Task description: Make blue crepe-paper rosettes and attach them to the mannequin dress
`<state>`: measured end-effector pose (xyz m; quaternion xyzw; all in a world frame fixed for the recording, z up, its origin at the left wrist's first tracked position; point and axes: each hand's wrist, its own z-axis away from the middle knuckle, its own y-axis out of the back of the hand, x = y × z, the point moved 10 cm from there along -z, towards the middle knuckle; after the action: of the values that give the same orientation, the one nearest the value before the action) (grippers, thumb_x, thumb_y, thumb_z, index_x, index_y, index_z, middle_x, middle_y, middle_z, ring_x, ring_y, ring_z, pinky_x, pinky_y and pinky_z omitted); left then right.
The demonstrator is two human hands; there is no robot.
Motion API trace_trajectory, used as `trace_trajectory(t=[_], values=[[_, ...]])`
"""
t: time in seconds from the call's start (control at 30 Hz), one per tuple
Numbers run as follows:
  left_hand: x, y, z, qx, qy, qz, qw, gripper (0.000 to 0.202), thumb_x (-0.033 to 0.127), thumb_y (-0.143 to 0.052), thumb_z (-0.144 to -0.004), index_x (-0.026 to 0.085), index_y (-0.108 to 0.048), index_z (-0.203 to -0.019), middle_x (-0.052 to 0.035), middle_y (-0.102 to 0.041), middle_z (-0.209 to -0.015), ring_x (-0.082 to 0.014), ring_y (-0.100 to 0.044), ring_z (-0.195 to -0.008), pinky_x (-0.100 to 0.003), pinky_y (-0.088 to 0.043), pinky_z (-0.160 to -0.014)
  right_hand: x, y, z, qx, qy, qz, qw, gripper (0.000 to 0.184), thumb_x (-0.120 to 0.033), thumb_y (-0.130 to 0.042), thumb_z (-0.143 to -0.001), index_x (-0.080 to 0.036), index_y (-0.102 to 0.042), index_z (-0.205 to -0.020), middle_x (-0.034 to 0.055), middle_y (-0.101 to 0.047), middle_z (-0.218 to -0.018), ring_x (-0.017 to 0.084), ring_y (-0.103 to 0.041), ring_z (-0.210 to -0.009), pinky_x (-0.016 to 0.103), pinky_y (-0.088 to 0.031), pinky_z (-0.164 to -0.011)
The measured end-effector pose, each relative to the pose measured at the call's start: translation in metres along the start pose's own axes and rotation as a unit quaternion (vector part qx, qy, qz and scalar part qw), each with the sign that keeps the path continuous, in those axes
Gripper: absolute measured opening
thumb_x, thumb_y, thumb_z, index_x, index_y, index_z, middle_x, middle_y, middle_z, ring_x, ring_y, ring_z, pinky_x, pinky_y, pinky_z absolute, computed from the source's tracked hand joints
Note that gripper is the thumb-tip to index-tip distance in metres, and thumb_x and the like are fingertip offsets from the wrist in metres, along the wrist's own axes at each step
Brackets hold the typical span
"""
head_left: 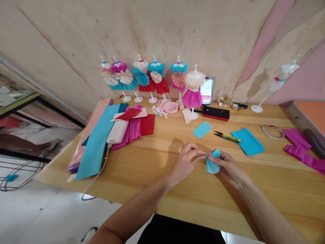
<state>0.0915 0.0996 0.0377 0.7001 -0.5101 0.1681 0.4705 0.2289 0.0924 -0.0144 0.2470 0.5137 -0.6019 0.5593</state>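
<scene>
Between my two hands is a pleated blue paper fan [213, 166], spread out from a gathered point on its left. My left hand [188, 159] pinches that gathered point between thumb and fingertips. The fan's right side is gripped by my right hand [231, 169], thumb in front and fingers behind. Beyond the hands lie a small blue paper rectangle [202, 129], yellow-handled thread snips [227, 136] and a folded blue crepe paper piece [247, 142].
Several mini dress forms in paper dresses [156, 77] line the wall. Stacked crepe paper [97, 144] and a white power bank [117, 131] with a cable lie left. A pink bowl [170, 107], black-red box [215, 113], glass [225, 100] and magenta strips [307, 159] are also there.
</scene>
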Motion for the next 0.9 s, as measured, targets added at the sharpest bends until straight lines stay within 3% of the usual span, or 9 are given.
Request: trace_trajectory(t=[0.3, 0.5, 0.67, 0.77, 0.9], values=[[0.004, -0.003, -0.001, -0.020, -0.011, -0.004, 1.000, 0.016, 0.035, -0.059, -0.090, 0.023, -0.068, -0.095, -0.0036, -0.056, -0.090, -0.0157, -0.055, -0.094, -0.031, -0.045, -0.087, -0.002, 0.002, 0.001, 0.010, 0.004, 0.010, 1.000, 0.027, -0.037, -0.079, -0.072, -0.019, -0.064, -0.087, 0.0009, -0.056, -0.077, 0.012, -0.051, -0.067, 0.026, -0.040, -0.057], [0.009, -0.006, 0.000, -0.041, -0.023, -0.032, 0.998, 0.015, 0.033, -0.056, -0.092, 0.022, -0.066, -0.096, -0.0043, -0.056, -0.094, -0.0164, -0.054, -0.098, -0.033, -0.043, -0.091, -0.004, 0.006, -0.002, 0.030, 0.033, 0.014, 0.999, 0.032, -0.037, -0.079, -0.072, -0.021, -0.063, -0.096, 0.0028, -0.062, -0.089, 0.016, -0.057, -0.080, 0.031, -0.045, -0.070], [0.002, 0.014, -0.003, 0.036, 0.015, -0.036, 0.999, 0.015, 0.032, -0.056, -0.092, 0.021, -0.065, -0.097, -0.0052, -0.055, -0.097, -0.0169, -0.054, -0.097, -0.034, -0.045, -0.090, -0.020, 0.017, 0.003, 0.103, 0.131, 0.052, 0.985, 0.033, -0.041, -0.073, -0.079, -0.027, -0.059, -0.107, 0.0030, -0.061, -0.107, 0.019, -0.058, -0.095, 0.034, -0.046, -0.081], [-0.001, 0.023, -0.002, 0.070, 0.023, -0.043, 0.996, 0.013, 0.030, -0.057, -0.091, 0.021, -0.066, -0.096, -0.0049, -0.055, -0.097, -0.0161, -0.054, -0.096, -0.033, -0.045, -0.089, -0.026, 0.026, 0.004, 0.134, 0.174, 0.039, 0.975, 0.025, -0.043, -0.068, -0.083, -0.027, -0.061, -0.101, 0.0023, -0.061, -0.102, 0.018, -0.057, -0.092, 0.033, -0.047, -0.081], [0.004, 0.028, 0.000, 0.098, -0.010, -0.064, 0.993, 0.010, 0.027, -0.060, -0.090, 0.021, -0.066, -0.096, -0.0044, -0.057, -0.095, -0.0155, -0.054, -0.095, -0.032, -0.043, -0.089, -0.003, 0.021, -0.006, 0.080, 0.061, -0.068, 0.993, 0.034, -0.055, -0.058, -0.086, -0.024, -0.065, -0.097, 0.0049, -0.064, -0.097, 0.018, -0.057, -0.084, 0.032, -0.047, -0.071]])
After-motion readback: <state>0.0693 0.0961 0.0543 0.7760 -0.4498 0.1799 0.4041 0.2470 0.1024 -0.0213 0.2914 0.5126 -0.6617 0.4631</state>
